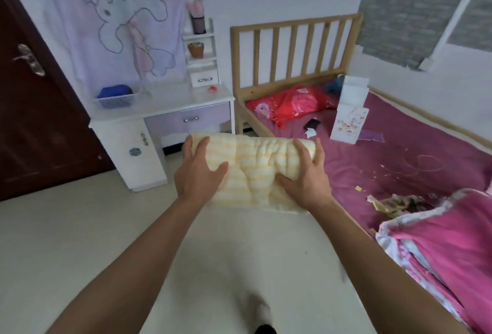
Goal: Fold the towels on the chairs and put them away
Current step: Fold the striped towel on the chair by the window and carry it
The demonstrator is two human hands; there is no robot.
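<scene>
- Head view: the bed fills our right side. Its purple sheet is strewn with scraps, a red pillow lies by the headboard, and a pink quilt is bunched at the near corner. We judge it too cluttered for folding on, which may be why we work in the air.
- On the far left, the dark wooden door is closed.
- Between door and bed stands a white-and-lilac counter. Its drawer and cupboard look like possible storage, though we cannot tell where the towel belongs.
- The yellow-striped towel is folded into a thick, puffy bundle, held off the floor in front of the counter and just beside the bed's edge.
- Our left hand clasps the bundle's left end, fingers reaching over the far edge and thumb laid on top. Our right hand wraps the right end, thumb dug into the cloth. Squeezing from both ends likely keeps the layers from springing open.
- A small basket on the counter holds something blue.
</scene>
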